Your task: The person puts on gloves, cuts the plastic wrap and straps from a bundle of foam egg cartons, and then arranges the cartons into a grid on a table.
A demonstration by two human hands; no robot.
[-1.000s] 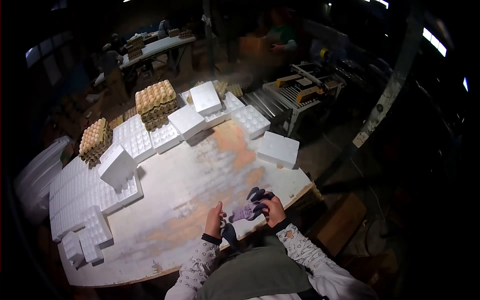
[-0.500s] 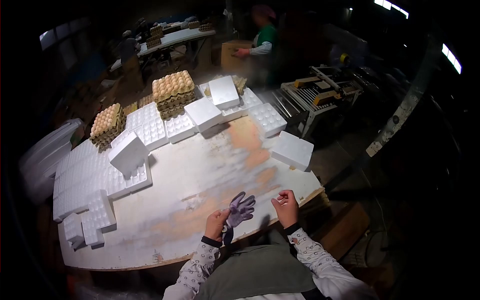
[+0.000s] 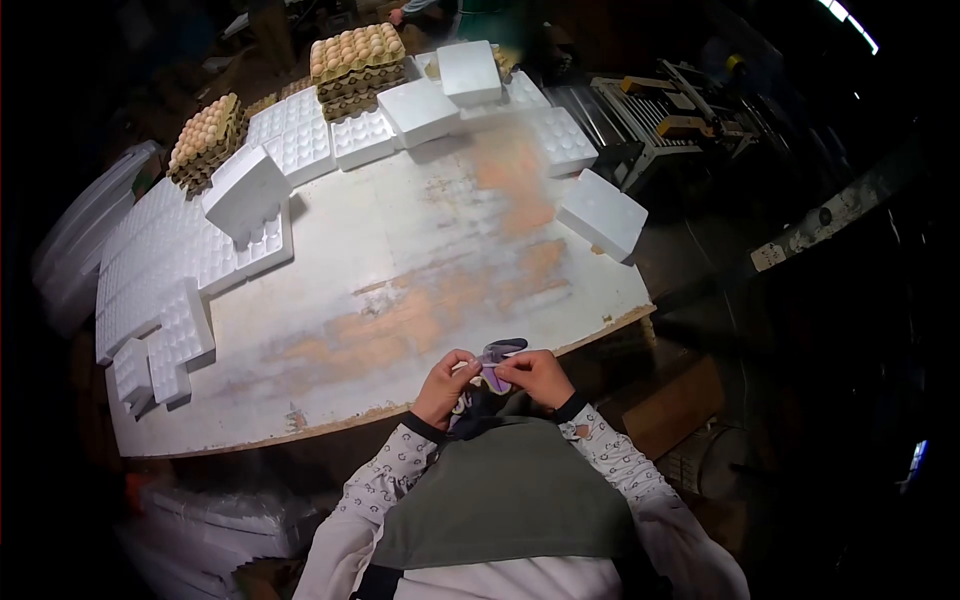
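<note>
The person stands at the near edge of the table (image 3: 400, 290). Both hands are close together there. The left hand (image 3: 445, 385) and the right hand (image 3: 540, 378) each pinch a purple glove (image 3: 497, 358) with curled fingers, and it sits between them, just over the table's edge. White foam trays (image 3: 160, 260) lie along the left edge. Eggs (image 3: 357, 55) are stacked at the far edge. A foam box (image 3: 602, 213) sits by the right edge.

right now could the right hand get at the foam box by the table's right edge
Probably: only bare table lies between the right hand and the foam box, though that hand and the left hand both grip a glove.
</note>
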